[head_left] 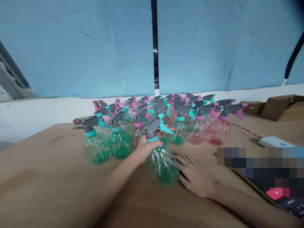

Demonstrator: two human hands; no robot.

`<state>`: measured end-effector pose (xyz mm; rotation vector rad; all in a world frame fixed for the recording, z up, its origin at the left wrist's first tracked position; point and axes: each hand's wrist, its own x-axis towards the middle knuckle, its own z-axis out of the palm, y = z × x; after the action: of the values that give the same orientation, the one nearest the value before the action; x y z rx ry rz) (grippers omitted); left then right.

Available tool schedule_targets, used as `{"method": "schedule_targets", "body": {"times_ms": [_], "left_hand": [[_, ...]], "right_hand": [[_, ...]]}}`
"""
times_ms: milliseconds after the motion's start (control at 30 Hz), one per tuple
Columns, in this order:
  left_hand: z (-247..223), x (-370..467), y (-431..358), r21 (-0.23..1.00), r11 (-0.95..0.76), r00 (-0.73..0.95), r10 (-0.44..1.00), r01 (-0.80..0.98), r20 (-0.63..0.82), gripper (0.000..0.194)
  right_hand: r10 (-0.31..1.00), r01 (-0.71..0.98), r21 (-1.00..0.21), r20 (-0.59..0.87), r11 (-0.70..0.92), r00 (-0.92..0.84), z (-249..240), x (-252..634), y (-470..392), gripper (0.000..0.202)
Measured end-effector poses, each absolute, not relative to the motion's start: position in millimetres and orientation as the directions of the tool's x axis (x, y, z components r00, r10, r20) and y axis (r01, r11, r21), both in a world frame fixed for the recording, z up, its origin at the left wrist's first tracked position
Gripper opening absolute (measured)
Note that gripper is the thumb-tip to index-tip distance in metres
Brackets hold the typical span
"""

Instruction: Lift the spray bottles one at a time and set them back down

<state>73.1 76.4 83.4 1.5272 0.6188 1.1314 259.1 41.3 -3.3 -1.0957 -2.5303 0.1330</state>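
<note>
My left hand (pixel 145 147) grips a green bottle (pixel 164 171) by its neck, at six o'clock of the other bottles (pixel 180 131), my right hand (pixel 197 176) open at its three o'clock, and a careless push towards twelve could topple them, packed so close

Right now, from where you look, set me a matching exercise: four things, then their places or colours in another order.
1. Left hand
2. Right hand
3. Cardboard box
4. Hanging cloth

A. Blue, at the back
B. Beside the lower part of the front bottle
C. Brown, at far right
D. Around the front bottle's neck

Pairs: 1-D, 2-B, 3-C, 4-A.
</note>
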Motion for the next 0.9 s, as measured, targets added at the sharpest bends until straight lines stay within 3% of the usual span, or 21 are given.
{"method": "schedule_targets", "body": {"times_ms": [433, 667, 900], "left_hand": [[83.1, 72.8, 74.9, 0.95, -0.259, 0.358, 0.882, -0.173, 0.306, 0.055], [84.4, 72.2, 77.6, 0.939, -0.295, 0.411, 0.845, -0.177, 0.342, 0.044], [82.8, 72.5, 78.4, 0.933, -0.344, 0.272, 0.892, -0.106, 0.36, 0.027]], "right_hand": [[0.718, 0.681, -0.237, 0.309, 0.693, -0.623, -4.2, 259.6, 41.5, 0.049], [0.724, 0.687, -0.235, 0.302, 0.687, -0.62, -3.1, 259.3, 40.9, 0.047], [0.717, 0.686, -0.225, 0.324, 0.692, -0.617, -6.7, 260.3, 42.2, 0.045]]}}
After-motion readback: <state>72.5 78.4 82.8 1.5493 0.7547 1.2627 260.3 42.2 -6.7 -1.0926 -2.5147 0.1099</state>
